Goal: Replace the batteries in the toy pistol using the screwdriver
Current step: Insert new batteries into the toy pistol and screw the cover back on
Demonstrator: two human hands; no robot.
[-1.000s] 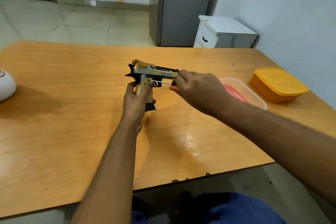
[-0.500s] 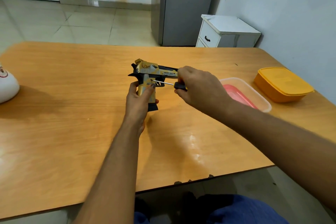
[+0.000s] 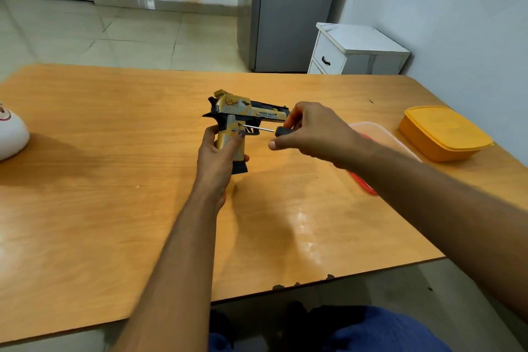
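A gold, grey and black toy pistol [image 3: 243, 110] stands upright above the wooden table [image 3: 85, 209], barrel pointing right. My left hand [image 3: 218, 157] is wrapped around its grip from below. My right hand [image 3: 311, 131] pinches the black handle of a small screwdriver [image 3: 264, 129]. The thin metal shaft runs left and its tip touches the upper part of the grip, just behind the trigger. Most of the handle is hidden inside my fingers.
A clear plastic container [image 3: 380, 134] with a red lid under my right forearm lies right of the pistol. An orange lidded box [image 3: 443, 133] sits at the far right. A white rounded object [image 3: 11, 134] rests at the left edge. A white drawer unit [image 3: 357, 50] stands beyond the table.
My right hand has turned on the screwdriver and shifted slightly right, so more of the shaft and black handle shows. The pistol and left hand stay about where they were.
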